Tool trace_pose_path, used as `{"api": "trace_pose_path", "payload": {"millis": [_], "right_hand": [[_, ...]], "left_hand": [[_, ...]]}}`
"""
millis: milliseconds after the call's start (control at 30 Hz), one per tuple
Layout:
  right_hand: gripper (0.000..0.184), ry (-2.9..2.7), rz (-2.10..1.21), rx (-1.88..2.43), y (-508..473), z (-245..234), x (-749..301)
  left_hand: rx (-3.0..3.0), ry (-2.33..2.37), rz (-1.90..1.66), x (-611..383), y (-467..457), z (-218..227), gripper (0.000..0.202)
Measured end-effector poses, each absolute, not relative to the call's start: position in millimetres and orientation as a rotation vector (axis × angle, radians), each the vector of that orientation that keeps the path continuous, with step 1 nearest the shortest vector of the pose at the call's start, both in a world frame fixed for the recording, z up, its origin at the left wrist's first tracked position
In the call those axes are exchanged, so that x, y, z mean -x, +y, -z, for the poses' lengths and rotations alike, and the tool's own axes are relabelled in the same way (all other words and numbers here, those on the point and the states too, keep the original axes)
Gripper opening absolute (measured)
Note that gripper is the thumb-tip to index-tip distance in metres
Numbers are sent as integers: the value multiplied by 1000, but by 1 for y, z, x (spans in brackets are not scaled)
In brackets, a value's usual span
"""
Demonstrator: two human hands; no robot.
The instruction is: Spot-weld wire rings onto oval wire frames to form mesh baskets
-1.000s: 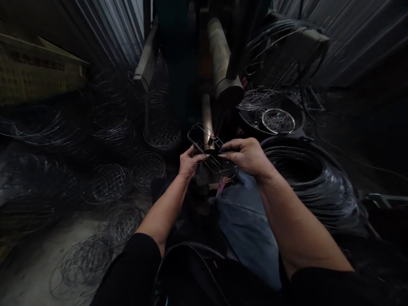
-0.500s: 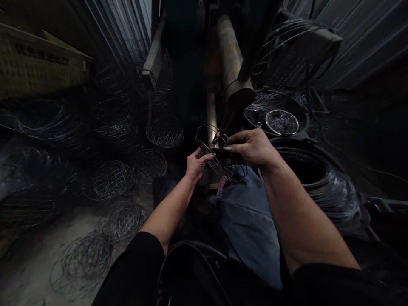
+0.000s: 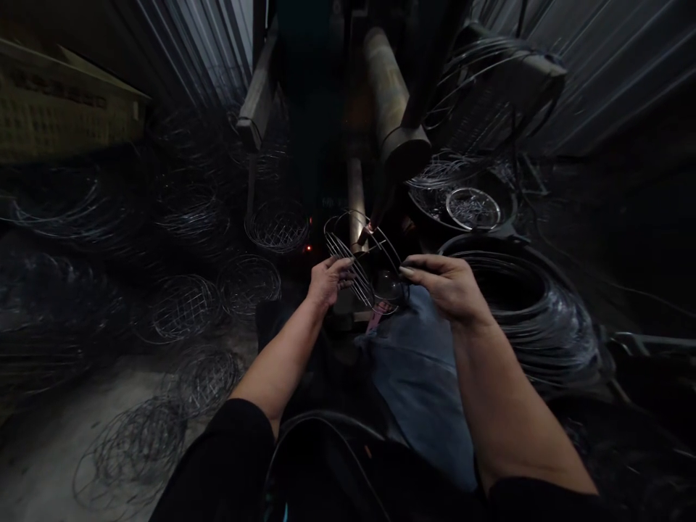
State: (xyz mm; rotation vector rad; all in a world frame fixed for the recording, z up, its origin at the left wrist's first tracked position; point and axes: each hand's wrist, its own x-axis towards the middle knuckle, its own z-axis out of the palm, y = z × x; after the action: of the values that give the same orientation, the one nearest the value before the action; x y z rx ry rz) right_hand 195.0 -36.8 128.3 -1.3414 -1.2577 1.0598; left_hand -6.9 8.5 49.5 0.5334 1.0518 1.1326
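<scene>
The left hand (image 3: pixel 326 281) holds the wire frame (image 3: pixel 360 285) at the rod's (image 3: pixel 356 196) tip; the right hand (image 3: pixel 443 281), narrow, pinches its right rim. Wire baskets (image 3: pixel 188 310) crowd the left side of the dim floor (image 3: pixel 46 453). At right sit a coil (image 3: pixel 560 333) and a basin (image 3: pixel 510 210); corrugated walls (image 3: pixel 603 80) rise behind.

Lettering (image 3: pixel 61 90) on yellow crate (image 3: pixel 54 129), dark machine (image 3: pixel 312 145): unreadable.

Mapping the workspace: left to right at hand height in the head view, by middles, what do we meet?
Dim wire pile → gridded wire piece → round wire piece → left hand → wire frame → right hand → wire coil.
</scene>
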Motion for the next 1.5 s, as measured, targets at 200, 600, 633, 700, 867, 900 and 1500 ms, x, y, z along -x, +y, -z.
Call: {"api": "trace_pose_path", "payload": {"millis": [200, 600, 633, 700, 867, 900, 1500], "right_hand": [[28, -1315, -1040, 1289, -17, -124, -183], [28, -1544, -103, 1476, -27, -134, -145], [29, -1536, -67, 1470, -25, -132, -144], [31, -1529, -17, 1454, -22, -129, -142], [30, -1624, 99, 1544, -22, -130, -139], [30, -1651, 140, 1574, -23, -131, -138], [31, -1703, 296, 1915, -33, -135, -122]], "left_hand": [[-480, 1104, -1085, 9, 14, -48, 46], [-513, 1090, -1152, 10, 7, -52, 43], [-512, 1091, -1151, 10, 7, -52, 43], [-516, 1098, -1153, 10, 6, -52, 42], [-517, 1101, -1151, 10, 5, -53, 41], [-514, 1101, -1149, 10, 5, -52, 41], [-551, 1081, -1186, 14, 5, -57, 40]]}}
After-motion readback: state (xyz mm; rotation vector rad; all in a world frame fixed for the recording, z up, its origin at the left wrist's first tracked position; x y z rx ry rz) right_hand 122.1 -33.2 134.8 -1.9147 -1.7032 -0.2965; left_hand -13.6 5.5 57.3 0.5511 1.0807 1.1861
